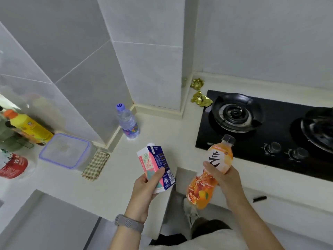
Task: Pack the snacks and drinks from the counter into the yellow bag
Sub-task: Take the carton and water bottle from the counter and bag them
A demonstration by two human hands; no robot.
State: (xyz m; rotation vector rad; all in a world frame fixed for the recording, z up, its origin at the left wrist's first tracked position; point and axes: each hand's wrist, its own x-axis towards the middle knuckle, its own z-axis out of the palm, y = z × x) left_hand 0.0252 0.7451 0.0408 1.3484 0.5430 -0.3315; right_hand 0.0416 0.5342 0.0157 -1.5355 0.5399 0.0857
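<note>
My left hand (146, 188) grips a pink and navy drink carton (156, 166) above the white counter's front edge. My right hand (225, 181) holds an orange soda bottle (210, 174) with a dark cap, tilted, near the stove's front left corner. A small water bottle (128, 121) with a purple cap stands on the counter (162, 134) by the tiled wall corner. Two gold-wrapped snacks (199, 98) lie behind the stove's left edge. No yellow bag is in view.
A black gas stove (261, 141) with two burners fills the right. At left sit a clear lidded box (64, 150), a checked cloth (96, 165), a yellow bottle (30, 129) and a red-labelled jar (12, 166). A tiled pillar juts out behind.
</note>
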